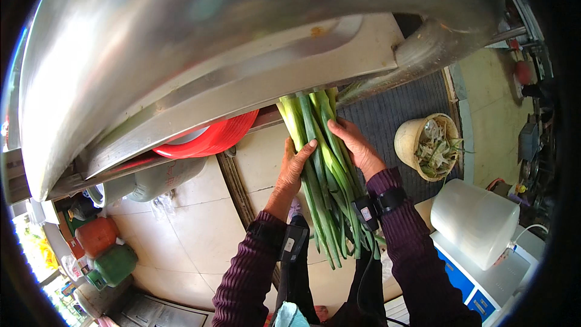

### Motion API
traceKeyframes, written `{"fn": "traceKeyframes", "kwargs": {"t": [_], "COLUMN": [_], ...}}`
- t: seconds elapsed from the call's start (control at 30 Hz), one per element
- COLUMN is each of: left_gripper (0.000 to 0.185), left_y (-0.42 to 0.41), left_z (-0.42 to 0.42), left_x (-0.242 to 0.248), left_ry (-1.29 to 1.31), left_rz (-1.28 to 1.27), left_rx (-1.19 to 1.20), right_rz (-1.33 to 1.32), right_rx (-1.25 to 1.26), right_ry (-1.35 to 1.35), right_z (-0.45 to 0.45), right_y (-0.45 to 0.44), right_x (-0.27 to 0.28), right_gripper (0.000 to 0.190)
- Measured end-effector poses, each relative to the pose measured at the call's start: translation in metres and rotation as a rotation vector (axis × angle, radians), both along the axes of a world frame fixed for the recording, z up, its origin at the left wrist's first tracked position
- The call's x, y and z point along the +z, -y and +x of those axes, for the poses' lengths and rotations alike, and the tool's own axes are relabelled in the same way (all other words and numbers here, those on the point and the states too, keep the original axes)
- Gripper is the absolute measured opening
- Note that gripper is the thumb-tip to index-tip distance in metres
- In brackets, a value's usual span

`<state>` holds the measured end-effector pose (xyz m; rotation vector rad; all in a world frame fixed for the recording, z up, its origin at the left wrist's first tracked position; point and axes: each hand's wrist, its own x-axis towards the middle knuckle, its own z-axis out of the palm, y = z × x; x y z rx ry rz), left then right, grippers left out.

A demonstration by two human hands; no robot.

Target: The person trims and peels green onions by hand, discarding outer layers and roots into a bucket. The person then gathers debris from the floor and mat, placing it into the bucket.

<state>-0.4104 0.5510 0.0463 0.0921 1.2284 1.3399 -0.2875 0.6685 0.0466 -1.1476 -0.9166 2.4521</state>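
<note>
Between my two hands is a large bundle of green onions (324,168). Its pale stalk ends point up towards a stainless steel counter edge (281,81), which hides their tips, and the dark green leaves hang down over my legs. My left hand (292,170) wraps the bundle's left side, with the thumb lying across the stalks. On the right side, my right hand (356,143) grips the upper stalks, its thumb near the top. Dark straps with small devices sit on both sleeves.
Under the counter are a red plastic basin (218,136) and a grey gas cylinder (168,179). A cream bucket (408,141) of plant scraps stands at right on a dark ribbed mat (386,118). Nearer, a white translucent container (474,222) rests on a blue-and-white unit (504,277).
</note>
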Motion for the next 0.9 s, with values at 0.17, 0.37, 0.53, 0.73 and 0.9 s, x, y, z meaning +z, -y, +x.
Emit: {"fn": "traceKeyframes", "kwargs": {"t": [0.17, 0.37, 0.53, 0.73, 0.9], "left_gripper": [0.074, 0.069, 0.065, 0.067, 0.061], "left_y": [0.004, 0.002, 0.006, 0.009, 0.014], "left_z": [-0.004, 0.005, 0.012, 0.032, 0.037], "left_x": [-0.003, 0.005, 0.006, 0.022, 0.031], "left_ry": [0.038, 0.063, 0.063, 0.02, 0.08], "left_rz": [0.026, 0.055, 0.031, 0.092, 0.075], "left_rx": [0.0, 0.023, 0.02, 0.182, 0.17], "right_rz": [0.08, 0.241, 0.246, 0.368, 0.415], "right_rx": [0.082, 0.186, 0.247, 0.304, 0.335], "right_ry": [0.036, 0.124, 0.13, 0.179, 0.207], "right_z": [-0.013, -0.007, -0.001, 0.009, 0.014], "right_y": [0.003, 0.001, 0.005, 0.008, 0.012], "right_x": [0.011, 0.012, 0.028, 0.042, 0.058], "right_gripper": [0.068, 0.063, 0.057, 0.065, 0.072]}}
